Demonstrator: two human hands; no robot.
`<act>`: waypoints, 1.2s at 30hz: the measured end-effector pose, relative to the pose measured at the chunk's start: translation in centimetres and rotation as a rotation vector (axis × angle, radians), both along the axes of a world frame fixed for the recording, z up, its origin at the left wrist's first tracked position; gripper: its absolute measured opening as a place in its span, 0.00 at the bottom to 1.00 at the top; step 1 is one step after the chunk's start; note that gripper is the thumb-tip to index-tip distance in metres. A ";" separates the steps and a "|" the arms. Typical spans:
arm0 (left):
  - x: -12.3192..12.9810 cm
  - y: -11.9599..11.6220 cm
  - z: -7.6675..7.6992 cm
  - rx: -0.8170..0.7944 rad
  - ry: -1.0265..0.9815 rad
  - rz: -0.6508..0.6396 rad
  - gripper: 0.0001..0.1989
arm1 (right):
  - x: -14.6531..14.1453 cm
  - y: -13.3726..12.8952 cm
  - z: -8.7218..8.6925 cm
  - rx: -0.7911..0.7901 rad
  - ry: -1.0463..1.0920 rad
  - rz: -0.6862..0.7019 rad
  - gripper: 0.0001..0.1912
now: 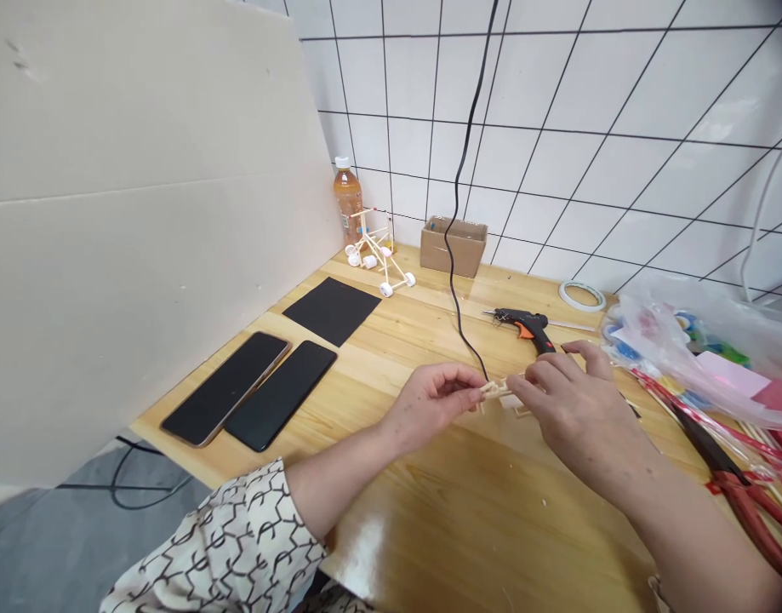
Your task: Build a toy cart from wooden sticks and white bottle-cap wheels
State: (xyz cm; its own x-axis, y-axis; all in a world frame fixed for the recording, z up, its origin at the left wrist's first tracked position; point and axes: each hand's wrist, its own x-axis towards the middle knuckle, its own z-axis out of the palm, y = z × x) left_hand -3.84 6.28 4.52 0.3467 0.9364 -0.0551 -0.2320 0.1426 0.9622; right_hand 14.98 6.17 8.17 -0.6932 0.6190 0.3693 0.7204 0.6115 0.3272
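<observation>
Phones (281,396) are lying left, a glue gun (519,321) far right, a cable (458,226) trailing beyond the mid-table frame (493,391). Left hand (427,405) is pinching the frame; right hand (573,414) is arching over, grip hidden.

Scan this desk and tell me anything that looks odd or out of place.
No spill shows. The black cord stands out: it hangs before the cardboard box and runs toward the held stick piece, so it might snag. Pale scraps dot the table.
</observation>
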 end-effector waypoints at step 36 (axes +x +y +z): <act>-0.5 0.3 0.7 -0.165 0.028 -0.021 0.08 | 0.0 -0.2 -0.1 -0.029 -0.016 0.036 0.18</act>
State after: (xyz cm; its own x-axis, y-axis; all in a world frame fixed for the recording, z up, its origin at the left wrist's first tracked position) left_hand -4.37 6.55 5.18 0.3619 0.9064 -0.2179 -0.2008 0.3041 0.9312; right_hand 14.95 6.02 8.11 -0.7211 0.6036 0.3401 0.6923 0.6464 0.3208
